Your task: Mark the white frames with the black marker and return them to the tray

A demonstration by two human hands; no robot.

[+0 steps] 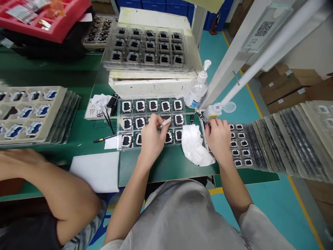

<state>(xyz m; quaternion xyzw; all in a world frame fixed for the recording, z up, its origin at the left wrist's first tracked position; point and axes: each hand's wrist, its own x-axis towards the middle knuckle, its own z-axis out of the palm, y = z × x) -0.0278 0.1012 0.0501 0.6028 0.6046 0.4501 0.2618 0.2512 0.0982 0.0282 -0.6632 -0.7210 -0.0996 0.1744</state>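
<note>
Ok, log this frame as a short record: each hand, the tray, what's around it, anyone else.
Left hand: pinching a pale piece over the tray
Right hand: at a dark item, grip unclear
Tray contents: white-rimmed dark parts, in rows
Right of tray: wipe
Beyond tray: white box
Other person: arm, at left

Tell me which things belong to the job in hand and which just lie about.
Probably in use:
left hand, pinching a small pale part
clear tray of white-framed black parts
right hand, at a dark object, grip unclear

Apparently lying about:
pump bottle
red compartment tray
white sheet
</note>
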